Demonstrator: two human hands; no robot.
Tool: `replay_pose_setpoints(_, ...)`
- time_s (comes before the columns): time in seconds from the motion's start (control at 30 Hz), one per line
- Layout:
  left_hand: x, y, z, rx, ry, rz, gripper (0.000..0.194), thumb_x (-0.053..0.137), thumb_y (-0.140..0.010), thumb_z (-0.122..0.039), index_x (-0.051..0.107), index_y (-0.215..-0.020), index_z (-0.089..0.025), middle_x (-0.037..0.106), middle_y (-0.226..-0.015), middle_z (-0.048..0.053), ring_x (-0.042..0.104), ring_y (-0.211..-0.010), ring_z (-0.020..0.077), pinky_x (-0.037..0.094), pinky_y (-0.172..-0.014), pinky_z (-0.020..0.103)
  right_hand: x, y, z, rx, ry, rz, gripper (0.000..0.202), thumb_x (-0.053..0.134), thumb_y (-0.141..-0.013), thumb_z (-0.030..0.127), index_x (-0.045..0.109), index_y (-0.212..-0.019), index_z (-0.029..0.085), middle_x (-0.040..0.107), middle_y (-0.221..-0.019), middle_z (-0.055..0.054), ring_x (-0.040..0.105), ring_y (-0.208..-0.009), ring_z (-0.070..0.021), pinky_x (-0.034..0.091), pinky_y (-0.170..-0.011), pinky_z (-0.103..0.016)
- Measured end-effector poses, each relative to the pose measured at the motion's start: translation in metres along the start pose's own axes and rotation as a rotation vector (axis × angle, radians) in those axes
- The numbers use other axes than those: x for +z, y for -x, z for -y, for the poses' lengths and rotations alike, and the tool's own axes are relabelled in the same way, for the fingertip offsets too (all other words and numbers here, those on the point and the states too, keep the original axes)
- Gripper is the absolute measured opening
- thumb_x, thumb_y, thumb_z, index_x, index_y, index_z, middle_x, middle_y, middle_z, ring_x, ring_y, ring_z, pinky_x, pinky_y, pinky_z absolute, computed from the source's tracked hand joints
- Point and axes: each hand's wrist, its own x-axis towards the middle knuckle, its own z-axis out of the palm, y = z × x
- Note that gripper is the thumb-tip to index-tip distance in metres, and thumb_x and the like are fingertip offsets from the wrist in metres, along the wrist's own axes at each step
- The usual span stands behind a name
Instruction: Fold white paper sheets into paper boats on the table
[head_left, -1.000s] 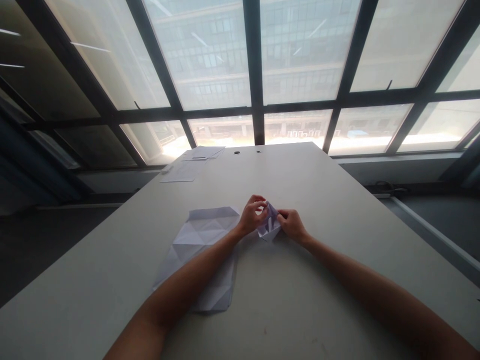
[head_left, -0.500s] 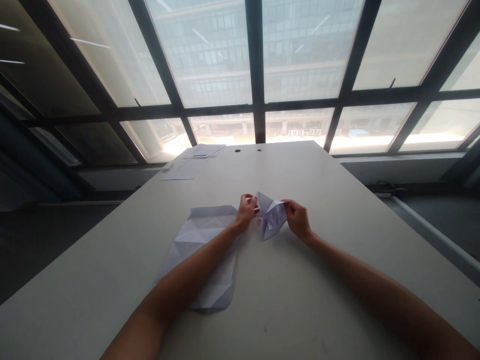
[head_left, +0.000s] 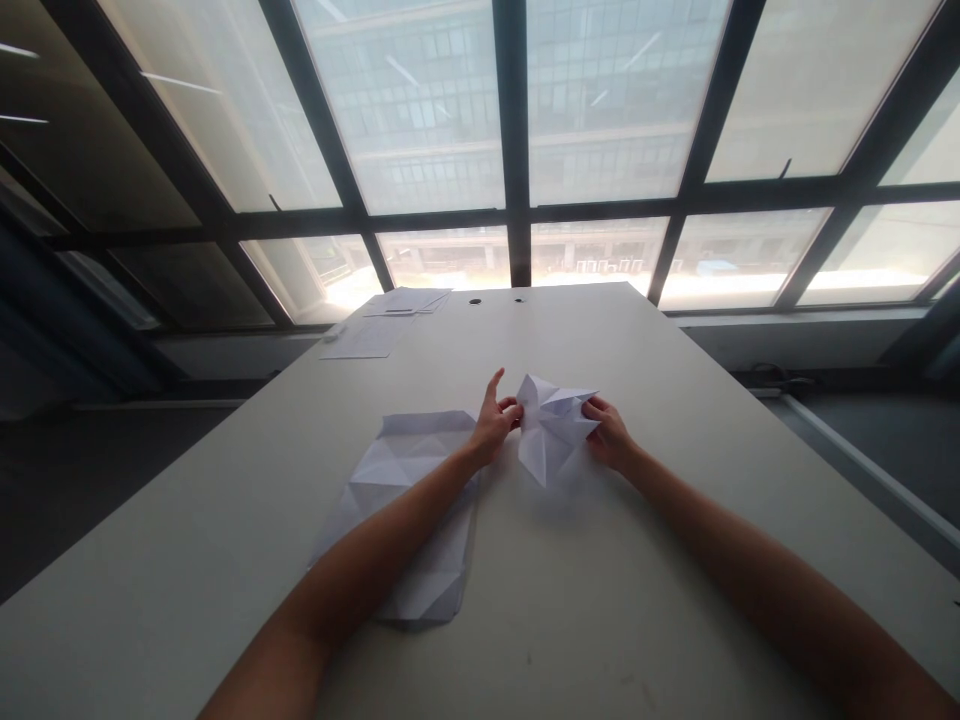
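Between my two hands a folded sheet of white paper (head_left: 551, 425) is held just above the table, its pointed flaps spread out in several directions. My left hand (head_left: 495, 422) pinches its left edge, with the index finger raised away from it. On the right side, my right hand (head_left: 609, 432) grips a flap between thumb and fingers. Under my left forearm lies a larger creased sheet of white paper (head_left: 409, 480), partly hidden by the arm; its fold lines show.
The white table (head_left: 637, 600) stretches toward tall windows (head_left: 600, 110) with dark frames. Papers (head_left: 367, 338) lie at its far left corner. Two small round holes (head_left: 475, 301) sit near the far edge. Cables (head_left: 780, 376) lie beyond the right side.
The folded paper has opened wider and turned, its flaps now fanned out. My right hand has moved slightly right and down. My left index finger has lifted.
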Motion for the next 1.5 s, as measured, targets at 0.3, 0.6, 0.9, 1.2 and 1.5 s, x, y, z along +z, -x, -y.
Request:
replay_pose_setpoints(0.3,0.002,0.009,-0.008,0.616,-0.764,0.185,0.035,0.065,-0.088,-0.029,0.065,-0.123,-0.026,0.057,-0.13,0.009,0.049,-0.126,0.0259,0.039,-0.107,0.043,0.008,0.004,-0.008,-0.102,0.351,0.077,0.04,0.069,-0.071,0.05,0.067,-0.092,0.016,0.066,-0.073,-0.003,0.058,-0.065,-0.0183,0.043,-0.06,-0.028)
replay_pose_setpoints(0.6,-0.003,0.004,-0.006,0.516,-0.73,0.167,0.031,0.054,-0.095,-0.037,0.073,-0.084,-0.015,0.071,-0.086,0.008,0.065,-0.078,0.019,0.051,-0.073,0.029,0.016,0.017,0.007,-0.667,0.911,-0.043,0.024,0.064,-0.083,0.04,0.063,-0.07,0.02,0.054,-0.072,-0.001,0.049,-0.069,-0.0164,0.041,-0.067,-0.029)
replay_pose_setpoints(0.9,0.0,0.007,-0.008,0.583,-0.821,0.338,0.028,0.046,-0.097,-0.026,0.073,-0.094,-0.019,0.07,-0.094,0.008,0.062,-0.091,0.0203,0.044,-0.088,0.033,0.016,0.014,0.008,-0.501,0.718,-0.003,0.023,0.063,-0.081,0.036,0.07,-0.069,0.018,0.057,-0.066,0.0,0.046,-0.061,-0.0133,0.036,-0.058,-0.026)
replay_pose_setpoints(1.2,-0.006,0.003,-0.004,0.306,-0.634,0.342,0.025,0.059,-0.089,-0.035,0.066,-0.08,-0.013,0.068,-0.08,0.004,0.063,-0.078,0.0201,0.05,-0.073,0.029,-0.014,-0.013,0.02,-0.14,0.21,-0.13,0.02,0.054,-0.072,0.04,0.052,-0.066,0.021,0.053,-0.06,0.002,0.048,-0.057,-0.014,0.039,-0.051,-0.024)
replay_pose_setpoints(1.5,-0.009,0.0,-0.028,0.057,-0.594,0.467,0.077,0.069,-0.076,-0.028,0.039,-0.146,-0.017,0.055,-0.135,0.013,0.055,-0.118,0.0268,0.044,-0.1,0.038,-0.051,-0.033,0.025,-0.229,0.661,-0.231,0.029,0.054,-0.079,0.047,0.056,-0.07,0.019,0.047,-0.052,0.004,0.037,-0.048,-0.0115,0.026,-0.046,-0.024)
